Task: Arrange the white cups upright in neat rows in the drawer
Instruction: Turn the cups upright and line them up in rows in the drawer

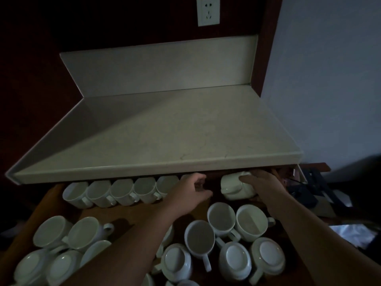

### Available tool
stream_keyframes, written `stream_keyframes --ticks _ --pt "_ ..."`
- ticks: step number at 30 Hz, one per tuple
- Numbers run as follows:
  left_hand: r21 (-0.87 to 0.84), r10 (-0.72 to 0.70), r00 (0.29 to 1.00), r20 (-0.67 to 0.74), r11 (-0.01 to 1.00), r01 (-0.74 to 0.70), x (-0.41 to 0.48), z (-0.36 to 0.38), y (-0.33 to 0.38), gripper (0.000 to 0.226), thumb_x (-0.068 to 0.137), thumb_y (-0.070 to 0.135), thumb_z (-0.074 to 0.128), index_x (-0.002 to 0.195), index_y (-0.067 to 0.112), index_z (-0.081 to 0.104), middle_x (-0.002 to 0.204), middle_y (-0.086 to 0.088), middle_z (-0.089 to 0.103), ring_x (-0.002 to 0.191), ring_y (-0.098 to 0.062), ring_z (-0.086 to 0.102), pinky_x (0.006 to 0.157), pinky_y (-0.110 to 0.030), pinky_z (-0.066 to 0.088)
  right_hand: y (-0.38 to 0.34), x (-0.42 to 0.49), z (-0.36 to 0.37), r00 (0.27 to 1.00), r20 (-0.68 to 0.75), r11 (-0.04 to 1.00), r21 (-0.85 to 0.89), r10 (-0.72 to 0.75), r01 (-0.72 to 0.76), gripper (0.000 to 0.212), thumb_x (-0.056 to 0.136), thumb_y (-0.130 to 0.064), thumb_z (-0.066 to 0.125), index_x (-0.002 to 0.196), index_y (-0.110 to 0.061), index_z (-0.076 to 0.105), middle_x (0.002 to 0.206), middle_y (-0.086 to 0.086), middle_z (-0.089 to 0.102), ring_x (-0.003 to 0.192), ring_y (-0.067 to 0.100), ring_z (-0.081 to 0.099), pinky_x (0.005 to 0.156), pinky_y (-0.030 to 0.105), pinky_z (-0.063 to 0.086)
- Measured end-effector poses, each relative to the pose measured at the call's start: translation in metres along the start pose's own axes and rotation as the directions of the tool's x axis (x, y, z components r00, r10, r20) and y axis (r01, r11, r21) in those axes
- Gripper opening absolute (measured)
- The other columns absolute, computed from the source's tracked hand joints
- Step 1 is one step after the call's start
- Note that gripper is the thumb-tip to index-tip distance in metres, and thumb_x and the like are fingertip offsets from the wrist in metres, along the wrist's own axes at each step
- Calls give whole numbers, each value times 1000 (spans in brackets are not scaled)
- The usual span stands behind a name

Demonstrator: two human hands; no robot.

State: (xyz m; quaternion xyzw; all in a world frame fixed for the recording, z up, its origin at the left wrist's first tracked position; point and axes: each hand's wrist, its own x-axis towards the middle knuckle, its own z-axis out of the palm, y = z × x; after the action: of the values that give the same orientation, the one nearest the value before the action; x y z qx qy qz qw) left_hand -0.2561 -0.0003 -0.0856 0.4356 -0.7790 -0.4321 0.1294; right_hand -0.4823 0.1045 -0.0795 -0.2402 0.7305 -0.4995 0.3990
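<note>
The open wooden drawer (51, 195) holds several white cups. A neat row of upright cups (121, 193) runs along its back edge, under the countertop lip. My left hand (191, 189) reaches to the right end of that row with fingers curled; whether it grips a cup I cannot tell. My right hand (261, 182) clasps a white cup (233, 187) tipped on its side at the back right. Nearer me lie loose cups, some upright (221, 216), some upside down (236, 255).
A pale countertop (165, 131) overhangs the drawer's back. A wall socket (208, 11) sits above it. Dark objects and a chair-like frame (315, 182) stand to the right of the drawer, by a grey wall.
</note>
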Motion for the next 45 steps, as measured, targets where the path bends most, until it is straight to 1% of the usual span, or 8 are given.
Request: stream_keyframes --ticks 4,10,15,20,25,33,38,45 --pt "-49 55 987 148 998 -49 -5 7 18 81 82 39 88 151 36 46 133 20 62 114 5 60 99 -28 52 -12 -21 -8 999 44 990 142 -19 12 11 92 -20 77 102 -17 77 111 15 74 100 35 73 89 60 61" --pt "-428 93 983 161 904 -15 -9 11 39 69 74 32 96 134 31 64 127 12 74 119 -10 69 106 -44 54 -32 -50 -16 955 296 930 351 -5 -104 13 103 -13 61 114 -10 67 118 15 72 95 24 76 73 41 63" --pt "-435 37 995 92 900 6 -14 -5 59 55 71 25 96 118 35 68 109 12 77 94 -5 75 76 -28 61 -47 -57 -27 929 353 994 36 -111 105 27 102 -32 62 123 -18 72 126 5 73 108 22 72 94 36 62" --pt "-160 31 993 112 987 -13 -15 -18 79 71 52 65 92 114 43 65 103 15 75 94 -11 74 88 -48 63 -73 -63 -33 790 577 836 -316 -206 449 48 84 -51 76 128 -36 65 114 -15 75 104 2 71 88 24 58" --pt "-51 -23 995 101 998 28 -14 -21 92 89 52 75 87 128 32 66 119 8 73 98 -15 73 86 -45 63 -71 -48 -24 811 525 563 -601 -257 567 52 75 -56 84 119 -38 63 106 -16 70 95 1 67 82 26 54" --pt "143 56 989 134 987 -75 -18 -22 105 54 71 72 78 91 21 77 83 -2 77 75 -21 74 64 -39 57 -71 -52 -16 860 467 562 -663 -206 495 63 71 -54 88 122 -30 59 112 -14 68 98 8 67 87 35 58" --pt "-23 132 989 66 991 -130 -12 -24 98 43 88 62 74 119 32 75 108 16 75 96 0 68 82 -27 54 -67 -53 -13 862 462 491 -712 -209 501 61 77 -41 88 128 -27 56 121 -8 66 100 9 67 88 35 60" --pt "243 115 993 3 964 -112 -7 -29 17 17 101 39 65 98 30 79 85 9 78 79 -12 73 77 -40 59 -30 -43 -25 938 188 653 -677 -290 338 34 83 -30 87 89 -29 53 82 -5 65 68 2 62 52 10 43"
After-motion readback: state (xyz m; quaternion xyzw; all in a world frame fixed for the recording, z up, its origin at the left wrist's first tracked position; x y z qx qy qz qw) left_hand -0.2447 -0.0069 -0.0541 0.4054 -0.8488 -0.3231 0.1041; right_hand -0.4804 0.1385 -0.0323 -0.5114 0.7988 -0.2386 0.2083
